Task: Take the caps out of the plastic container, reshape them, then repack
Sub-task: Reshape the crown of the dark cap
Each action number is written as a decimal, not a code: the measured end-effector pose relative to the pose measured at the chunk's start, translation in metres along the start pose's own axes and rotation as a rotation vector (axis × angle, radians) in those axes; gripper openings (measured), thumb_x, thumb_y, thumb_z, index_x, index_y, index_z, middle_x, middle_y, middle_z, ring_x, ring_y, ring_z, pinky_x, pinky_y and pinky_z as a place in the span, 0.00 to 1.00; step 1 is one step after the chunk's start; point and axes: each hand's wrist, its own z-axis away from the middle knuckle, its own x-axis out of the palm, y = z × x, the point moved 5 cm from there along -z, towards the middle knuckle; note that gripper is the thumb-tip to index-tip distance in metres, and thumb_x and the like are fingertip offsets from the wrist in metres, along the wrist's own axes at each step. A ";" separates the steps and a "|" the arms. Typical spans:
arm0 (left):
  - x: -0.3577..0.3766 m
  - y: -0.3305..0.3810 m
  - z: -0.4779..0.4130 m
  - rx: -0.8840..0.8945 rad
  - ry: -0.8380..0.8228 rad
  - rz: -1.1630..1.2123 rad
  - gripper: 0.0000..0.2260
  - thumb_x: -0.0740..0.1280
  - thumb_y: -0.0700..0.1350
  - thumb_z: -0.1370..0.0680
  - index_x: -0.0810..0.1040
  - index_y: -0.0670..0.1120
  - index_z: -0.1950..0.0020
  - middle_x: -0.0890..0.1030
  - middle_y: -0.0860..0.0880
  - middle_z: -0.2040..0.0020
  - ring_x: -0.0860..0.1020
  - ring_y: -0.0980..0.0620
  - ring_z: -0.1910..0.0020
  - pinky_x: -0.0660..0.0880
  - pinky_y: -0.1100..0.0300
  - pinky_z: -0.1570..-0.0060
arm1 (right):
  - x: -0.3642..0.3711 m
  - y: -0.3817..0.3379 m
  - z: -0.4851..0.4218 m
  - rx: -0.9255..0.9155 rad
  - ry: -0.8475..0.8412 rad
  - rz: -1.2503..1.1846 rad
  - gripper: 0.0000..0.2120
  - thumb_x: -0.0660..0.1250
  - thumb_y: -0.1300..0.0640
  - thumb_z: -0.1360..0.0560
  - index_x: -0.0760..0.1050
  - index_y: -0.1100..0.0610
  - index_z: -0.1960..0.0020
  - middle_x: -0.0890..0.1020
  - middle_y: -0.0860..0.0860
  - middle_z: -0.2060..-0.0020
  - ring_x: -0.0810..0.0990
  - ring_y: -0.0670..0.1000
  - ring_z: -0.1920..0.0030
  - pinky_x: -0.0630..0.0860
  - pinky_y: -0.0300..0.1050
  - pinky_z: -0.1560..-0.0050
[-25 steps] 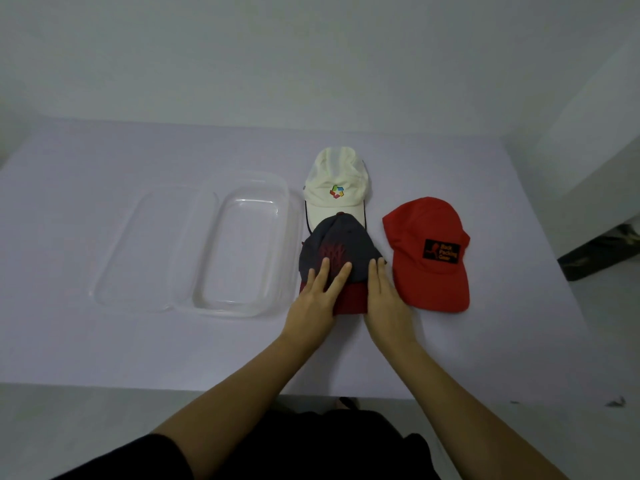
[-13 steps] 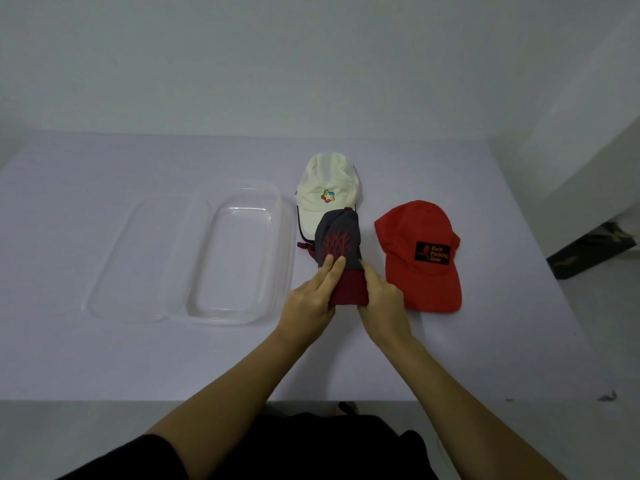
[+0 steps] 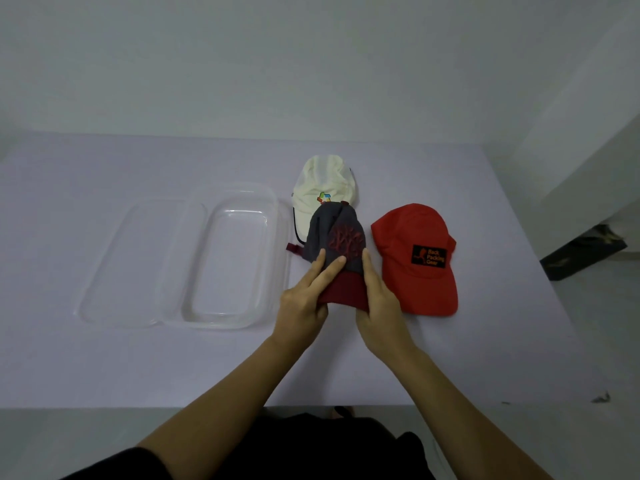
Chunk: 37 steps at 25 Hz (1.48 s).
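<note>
Head view. Grey cap (image 3: 332, 233), dark red brim toward the person, sits between white cap (image 3: 323, 181) and red cap (image 3: 415, 258); its crown overlaps the white cap's brim. Left hand (image 3: 304, 299) and right hand (image 3: 379, 299) each pinch one side of the brim, fingers laid forward along the crown, thumbs hidden. Likely squeezing the crown into shape. Plastic container (image 3: 228, 265) lies empty just left of the caps, lid (image 3: 135, 261) beside it. The near bench (image 3: 104, 358) edge lies below the forearms.

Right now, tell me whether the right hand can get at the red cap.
Probably yes. The red cap lies uncovered just beside the right hand, nothing between them. That hand holds the grey cap, though, so it would have to let go first.
</note>
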 end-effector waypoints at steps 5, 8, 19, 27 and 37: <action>-0.008 -0.014 -0.003 0.054 -0.088 -0.082 0.31 0.65 0.30 0.32 0.67 0.48 0.31 0.71 0.38 0.32 0.84 0.44 0.56 0.79 0.63 0.64 | -0.007 0.003 -0.004 -0.033 0.017 0.169 0.41 0.62 0.75 0.30 0.48 0.53 0.25 0.55 0.57 0.24 0.64 0.59 0.28 0.74 0.52 0.39; -0.007 -0.016 -0.002 -0.010 -0.061 -0.139 0.34 0.66 0.28 0.34 0.63 0.45 0.29 0.71 0.36 0.32 0.83 0.41 0.52 0.80 0.62 0.61 | -0.010 -0.002 -0.005 -0.092 0.054 0.205 0.41 0.63 0.77 0.31 0.52 0.53 0.25 0.55 0.58 0.25 0.63 0.61 0.28 0.76 0.57 0.40; -0.024 -0.047 -0.010 -0.315 -0.343 0.141 0.40 0.59 0.25 0.32 0.52 0.50 0.24 0.54 0.54 0.24 0.55 0.58 0.26 0.57 0.67 0.30 | -0.015 -0.003 -0.002 -0.207 0.031 0.395 0.50 0.63 0.81 0.40 0.53 0.51 0.26 0.52 0.50 0.24 0.55 0.62 0.26 0.83 0.47 0.61; -0.023 -0.047 -0.103 -0.782 -0.514 0.746 0.15 0.50 0.61 0.21 0.73 0.59 0.43 0.77 0.60 0.49 0.75 0.62 0.48 0.69 0.61 0.43 | -0.010 -0.014 0.005 -0.344 0.006 0.427 0.50 0.66 0.79 0.37 0.51 0.48 0.25 0.50 0.49 0.25 0.48 0.59 0.26 0.79 0.52 0.48; -0.011 -0.053 -0.110 -0.863 -0.436 0.879 0.13 0.63 0.47 0.21 0.78 0.42 0.40 0.83 0.43 0.46 0.81 0.45 0.44 0.77 0.56 0.45 | -0.018 -0.008 0.009 -0.260 -0.364 0.210 0.47 0.65 0.64 0.32 0.42 0.39 0.26 0.36 0.37 0.26 0.38 0.46 0.24 0.59 0.45 0.29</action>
